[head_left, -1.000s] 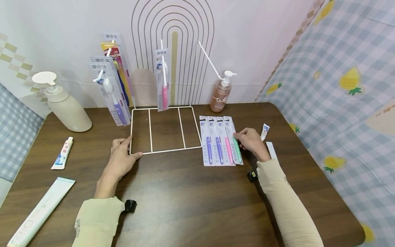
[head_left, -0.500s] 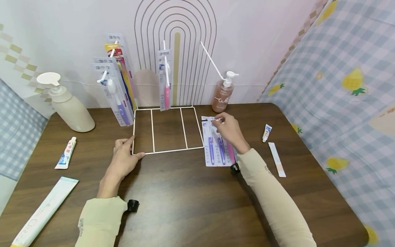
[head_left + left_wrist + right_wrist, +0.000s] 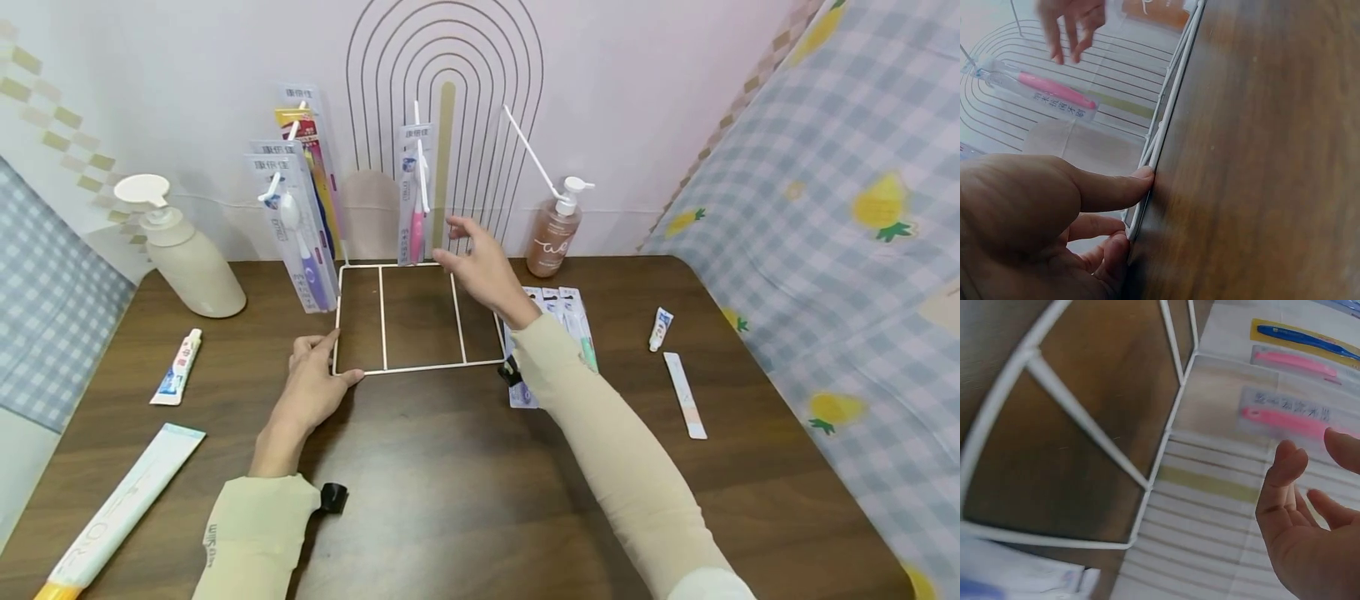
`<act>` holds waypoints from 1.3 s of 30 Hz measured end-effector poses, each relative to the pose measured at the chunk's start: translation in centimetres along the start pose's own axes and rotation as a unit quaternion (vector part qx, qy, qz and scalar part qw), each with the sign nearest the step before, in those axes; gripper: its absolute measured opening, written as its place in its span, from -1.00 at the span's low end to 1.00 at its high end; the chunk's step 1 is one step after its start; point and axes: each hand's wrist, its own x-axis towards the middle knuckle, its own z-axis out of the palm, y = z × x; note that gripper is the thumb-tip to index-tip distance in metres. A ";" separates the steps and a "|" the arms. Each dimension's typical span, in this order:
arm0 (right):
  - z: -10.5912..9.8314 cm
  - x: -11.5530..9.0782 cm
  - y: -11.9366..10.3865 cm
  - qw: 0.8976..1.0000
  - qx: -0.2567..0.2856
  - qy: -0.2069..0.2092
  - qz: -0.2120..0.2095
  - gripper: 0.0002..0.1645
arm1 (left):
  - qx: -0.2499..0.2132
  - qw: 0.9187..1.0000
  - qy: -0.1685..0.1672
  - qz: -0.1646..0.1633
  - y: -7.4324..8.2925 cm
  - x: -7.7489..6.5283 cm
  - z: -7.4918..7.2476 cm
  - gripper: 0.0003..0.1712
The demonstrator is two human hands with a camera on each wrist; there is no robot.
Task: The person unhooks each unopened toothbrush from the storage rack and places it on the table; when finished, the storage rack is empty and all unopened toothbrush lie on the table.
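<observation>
My left hand (image 3: 311,385) holds the front left corner of a white wire display rack (image 3: 420,367), its thumb and fingers on the wire in the left wrist view. A packaged pink toothbrush (image 3: 417,229) hangs from the rack's middle hook. Just right of that package is my right hand (image 3: 486,271), raised over the rack's base, fingers apart and nothing in them. Several packaged toothbrushes (image 3: 587,337) lie side by side right of the rack, partly hidden by my right forearm. More packaged toothbrushes (image 3: 303,250) hang on the left hooks.
A brown pump bottle (image 3: 551,242) stands behind the right hook. At the left are a cream pump bottle (image 3: 197,267), a small toothpaste tube (image 3: 178,367) and a long white tube (image 3: 123,508). Another small tube (image 3: 660,329) and a slim white packet (image 3: 684,393) lie at the right.
My right hand has left the toothbrush packs on the table and moved left and up to beside the hanging pink toothbrush. My left hand stays on the rack corner.
</observation>
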 end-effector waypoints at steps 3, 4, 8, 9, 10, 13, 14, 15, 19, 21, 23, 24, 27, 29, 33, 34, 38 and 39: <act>0.5 1.0 -1.4 1.000 -0.001 -0.003 -0.017 -0.07 | -0.002 1.000 -0.007 -0.004 0.4 -0.3 0.1 0.03; 0.6 1.3 -1.8 1.000 0.006 -0.004 -0.019 -0.05 | -0.004 1.000 -0.010 -0.007 0.6 -0.3 0.2 0.03; 0.9 2.1 -3.0 0.999 0.050 0.006 -0.021 -0.14 | -0.006 1.000 -0.015 -0.010 0.8 -0.3 0.3 0.03; 0.9 2.2 -3.2 0.998 0.062 0.012 -0.022 -0.23 | -0.005 1.000 -0.014 -0.007 0.7 -0.2 0.4 0.03; 0.9 2.3 -3.3 0.997 0.072 0.019 -0.024 -0.35 | -0.005 1.000 -0.012 -0.001 0.5 0.0 0.6 0.03; 0.9 2.2 -3.5 0.995 0.094 0.035 -0.027 -0.65 | -0.007 1.000 -0.011 0.006 0.1 0.3 0.8 0.02; 0.9 2.2 -3.6 0.994 0.098 0.038 -0.028 -0.72 | -0.008 1.000 -0.011 0.006 0.0 0.3 0.8 0.02; 0.9 2.1 -3.6 0.994 0.102 0.040 -0.028 -0.76 | -0.009 1.000 -0.013 0.004 0.0 0.3 0.8 0.02; 0.6 1.9 -3.8 0.992 0.113 0.049 -0.027 -0.82 | -0.011 1.000 -0.013 0.002 -0.1 0.3 0.8 0.02; 0.3 1.9 -3.8 0.991 0.115 0.055 -0.030 -0.84 | -0.010 1.000 -0.011 0.003 -0.1 0.3 0.8 0.03; 0.1 1.8 -3.7 0.990 0.120 0.060 -0.032 -0.86 | -0.010 1.000 -0.009 0.002 -0.3 0.3 0.8 0.03; 0.0 1.7 -3.6 0.990 0.120 0.063 -0.033 -0.86 | -0.010 1.000 -0.008 0.002 -0.3 0.4 0.8 0.03; -0.2 1.4 -3.2 0.989 0.126 0.068 -0.037 -0.87 | -0.009 1.000 -0.007 0.002 -0.3 0.3 0.7 0.03; -0.3 1.1 -2.9 0.989 0.128 0.069 -0.041 -0.88 | -0.007 1.000 -0.006 0.002 -0.4 0.2 0.6 0.03; -0.4 0.4 -1.8 0.990 0.120 0.064 -0.038 -0.87 | -0.007 1.000 -0.007 0.002 -0.3 0.1 0.4 0.03; -0.5 0.2 -1.4 0.991 0.117 0.062 -0.035 -0.87 | -0.007 1.000 -0.008 0.001 -0.3 0.1 0.3 0.03; -0.6 -0.6 0.4 0.993 0.100 0.061 -0.021 -0.87 | -0.009 1.000 -0.014 -0.002 -0.1 0.0 0.0 0.04; -0.6 -0.9 0.9 0.993 0.099 0.061 -0.018 -0.88 | -0.009 1.000 -0.014 -0.003 -0.1 0.0 -0.1 0.05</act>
